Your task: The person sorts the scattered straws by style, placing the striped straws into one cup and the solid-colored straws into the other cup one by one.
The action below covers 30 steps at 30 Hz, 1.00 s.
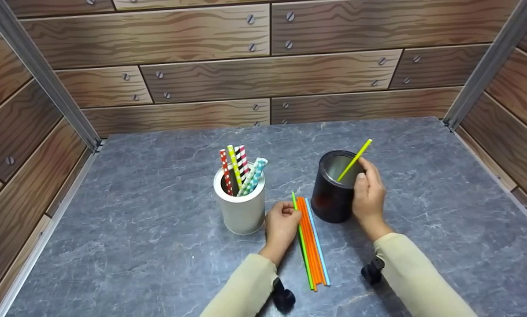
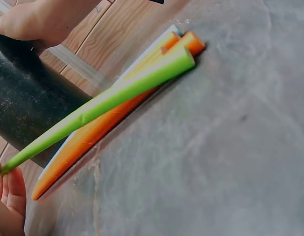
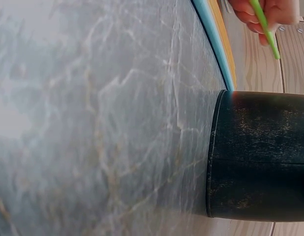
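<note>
Green straw [image 1: 306,255]: was pinched near its top by the grip of the left hand [image 1: 282,226], maybe to keep it apart from the orange straws [image 1: 311,246] at its 3 o'clock. Was at 5 o'clock from the head view's middle. Held the black cup [image 1: 329,200], at the straw's 1 o'clock, in the curled grip of the right hand [image 1: 370,191], perhaps against tipping. Could not see the low end of the yellow straw [image 1: 354,160] inside. Could not count the orange straws, bunched tight.
</note>
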Each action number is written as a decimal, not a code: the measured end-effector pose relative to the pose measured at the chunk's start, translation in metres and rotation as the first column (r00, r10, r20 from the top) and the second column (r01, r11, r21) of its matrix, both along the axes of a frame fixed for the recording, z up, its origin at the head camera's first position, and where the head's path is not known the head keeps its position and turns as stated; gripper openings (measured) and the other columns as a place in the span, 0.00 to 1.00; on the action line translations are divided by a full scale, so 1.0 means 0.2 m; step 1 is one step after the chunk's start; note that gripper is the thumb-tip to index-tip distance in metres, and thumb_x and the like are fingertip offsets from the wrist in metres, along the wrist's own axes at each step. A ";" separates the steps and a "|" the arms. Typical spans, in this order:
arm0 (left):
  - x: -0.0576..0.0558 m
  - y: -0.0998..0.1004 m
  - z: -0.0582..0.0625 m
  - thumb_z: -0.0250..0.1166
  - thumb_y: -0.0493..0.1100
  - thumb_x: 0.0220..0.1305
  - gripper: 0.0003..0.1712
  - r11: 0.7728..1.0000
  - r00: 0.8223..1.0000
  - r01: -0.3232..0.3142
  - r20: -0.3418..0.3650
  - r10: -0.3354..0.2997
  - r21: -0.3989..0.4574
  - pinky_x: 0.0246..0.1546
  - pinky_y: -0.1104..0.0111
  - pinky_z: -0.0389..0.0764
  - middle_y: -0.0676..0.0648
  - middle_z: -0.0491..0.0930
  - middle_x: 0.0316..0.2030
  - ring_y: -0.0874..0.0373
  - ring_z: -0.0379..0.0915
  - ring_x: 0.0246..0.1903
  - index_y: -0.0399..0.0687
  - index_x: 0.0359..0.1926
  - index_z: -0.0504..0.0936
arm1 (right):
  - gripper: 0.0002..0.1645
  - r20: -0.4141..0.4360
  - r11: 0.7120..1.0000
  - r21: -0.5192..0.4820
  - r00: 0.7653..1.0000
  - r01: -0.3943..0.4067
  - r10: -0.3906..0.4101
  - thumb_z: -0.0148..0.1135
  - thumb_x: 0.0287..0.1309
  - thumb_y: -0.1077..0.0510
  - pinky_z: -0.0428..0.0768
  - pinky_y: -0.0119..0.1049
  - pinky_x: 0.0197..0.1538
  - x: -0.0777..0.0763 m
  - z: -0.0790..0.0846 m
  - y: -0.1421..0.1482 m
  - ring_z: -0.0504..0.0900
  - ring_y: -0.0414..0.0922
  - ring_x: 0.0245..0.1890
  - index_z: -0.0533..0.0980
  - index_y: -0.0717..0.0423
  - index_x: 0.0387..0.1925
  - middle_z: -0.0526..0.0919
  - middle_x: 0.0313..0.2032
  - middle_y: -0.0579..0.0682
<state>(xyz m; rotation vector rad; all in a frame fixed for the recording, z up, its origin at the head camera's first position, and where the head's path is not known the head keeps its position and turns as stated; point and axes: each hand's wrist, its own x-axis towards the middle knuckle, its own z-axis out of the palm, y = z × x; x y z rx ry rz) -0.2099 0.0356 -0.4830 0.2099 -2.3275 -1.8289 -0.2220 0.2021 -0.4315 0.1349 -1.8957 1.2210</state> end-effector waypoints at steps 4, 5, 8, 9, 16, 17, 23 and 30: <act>0.00 0.00 0.02 0.58 0.35 0.39 0.10 0.998 1.000 0.004 -0.026 -0.003 0.055 0.24 0.77 0.69 0.55 0.75 0.22 0.68 0.66 0.21 0.44 0.28 0.80 | 0.21 0.000 1.000 -0.004 1.000 0.006 -0.006 0.40 0.55 0.72 0.62 0.25 0.59 -0.03 -0.04 0.03 0.71 0.64 0.52 0.70 0.78 0.50 0.73 0.49 0.72; 0.00 0.00 0.02 0.58 0.35 0.40 0.10 0.997 0.999 0.006 -0.033 -0.003 0.075 0.24 0.77 0.68 0.55 0.74 0.22 0.68 0.66 0.21 0.44 0.28 0.80 | 0.21 -0.001 1.000 -0.004 1.000 0.007 -0.007 0.40 0.55 0.72 0.62 0.25 0.59 -0.03 -0.04 0.03 0.71 0.64 0.52 0.70 0.78 0.50 0.73 0.49 0.72; 0.01 0.01 0.04 0.57 0.33 0.40 0.11 0.989 0.998 0.010 -0.070 0.000 0.147 0.23 0.78 0.67 0.54 0.74 0.23 0.68 0.65 0.21 0.41 0.29 0.80 | 0.22 -0.006 1.000 -0.007 1.000 0.008 -0.009 0.39 0.55 0.72 0.62 0.25 0.59 -0.04 -0.05 0.04 0.71 0.65 0.52 0.70 0.78 0.49 0.73 0.49 0.72; 0.01 0.02 0.04 0.57 0.32 0.40 0.11 0.985 0.997 0.010 -0.083 0.004 0.174 0.23 0.78 0.67 0.53 0.74 0.23 0.67 0.65 0.21 0.40 0.29 0.80 | 0.22 -0.009 1.000 -0.005 1.000 0.009 -0.009 0.39 0.55 0.72 0.62 0.25 0.59 -0.04 -0.05 0.04 0.70 0.66 0.51 0.70 0.78 0.49 0.73 0.49 0.72; 0.02 0.05 0.12 0.56 0.27 0.43 0.11 0.941 0.978 0.061 -0.206 0.010 0.333 0.24 0.78 0.68 0.50 0.73 0.24 0.64 0.66 0.23 0.32 0.32 0.78 | 0.21 -0.003 1.000 -0.001 1.000 0.006 -0.006 0.41 0.56 0.71 0.62 0.24 0.59 -0.05 -0.06 0.04 0.71 0.64 0.52 0.71 0.77 0.50 0.74 0.49 0.71; 0.02 0.05 0.13 0.56 0.27 0.43 0.11 0.939 0.974 0.069 -0.224 0.009 0.338 0.25 0.78 0.69 0.50 0.73 0.24 0.64 0.66 0.23 0.31 0.32 0.78 | 0.21 -0.001 1.000 0.000 1.000 0.008 -0.008 0.41 0.56 0.71 0.62 0.24 0.59 -0.05 -0.06 0.04 0.71 0.64 0.52 0.71 0.77 0.50 0.74 0.49 0.71; 0.03 0.05 0.21 0.55 0.26 0.42 0.12 0.936 0.954 0.107 -0.299 -0.002 0.335 0.27 0.77 0.70 0.50 0.73 0.25 0.64 0.67 0.25 0.33 0.32 0.77 | 0.21 -0.004 1.000 -0.003 1.000 0.007 -0.007 0.40 0.56 0.71 0.61 0.24 0.59 -0.04 -0.05 0.03 0.70 0.65 0.52 0.70 0.78 0.49 0.73 0.49 0.72; 0.04 0.05 0.29 0.55 0.25 0.42 0.11 0.928 0.943 0.107 -0.333 0.019 0.356 0.26 0.76 0.71 0.49 0.73 0.25 0.63 0.68 0.26 0.34 0.31 0.75 | 0.22 -0.002 1.000 -0.004 1.000 0.008 -0.008 0.40 0.55 0.71 0.62 0.24 0.58 -0.04 -0.05 0.03 0.71 0.63 0.52 0.70 0.77 0.49 0.74 0.49 0.72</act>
